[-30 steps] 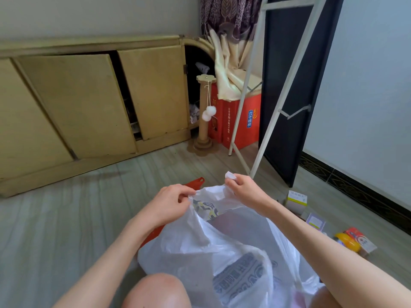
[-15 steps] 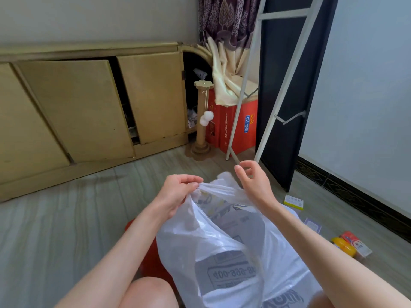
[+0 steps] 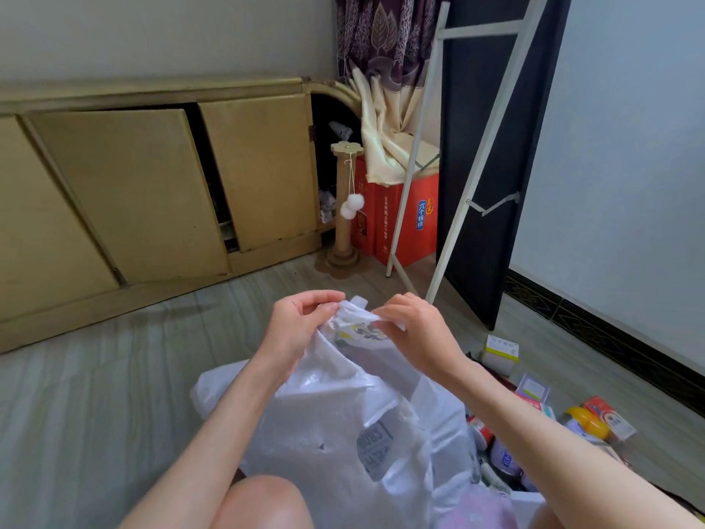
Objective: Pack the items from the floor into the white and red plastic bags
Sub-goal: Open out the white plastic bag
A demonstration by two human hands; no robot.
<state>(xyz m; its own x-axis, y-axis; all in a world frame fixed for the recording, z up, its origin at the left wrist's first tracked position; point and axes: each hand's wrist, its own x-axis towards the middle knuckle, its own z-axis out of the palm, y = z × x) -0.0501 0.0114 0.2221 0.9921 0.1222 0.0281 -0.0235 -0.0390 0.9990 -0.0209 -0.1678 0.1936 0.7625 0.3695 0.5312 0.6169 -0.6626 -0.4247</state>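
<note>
While the translucent white plastic bag [image 3: 343, 425] stands bulging in the lower centre of the frame, between the person's knees, both hands meet at its gathered top. The left hand [image 3: 301, 326] has its grip narrowed to a pinch on one bunched handle strip; the right hand [image 3: 414, 330] pinches the other strip just beside it, fingertips of the two hands almost touching. The step in hand is judged to be tying or closing the bag mouth. Printed cartons show dimly through the film, so this bag appears already filled. At the lower right of the frame, unpacked goods lie on the grey wood-pattern floor [image 3: 114, 376]: a small white and green cardboard box [image 3: 500, 353], a pale lilac flat packet [image 3: 532, 387], a round yellow plastic object [image 3: 587, 421] and a red and white carton [image 3: 610, 418], with further items partly hidden behind the right forearm. No red bag can be identified with certainty here. Possible faults: the thin handle strips may slip from the pinch if pulled unevenly, leaving a loose knot; box corners inside may pierce the stretched film; closing the bag now would leave the floor items for another bag.
</note>
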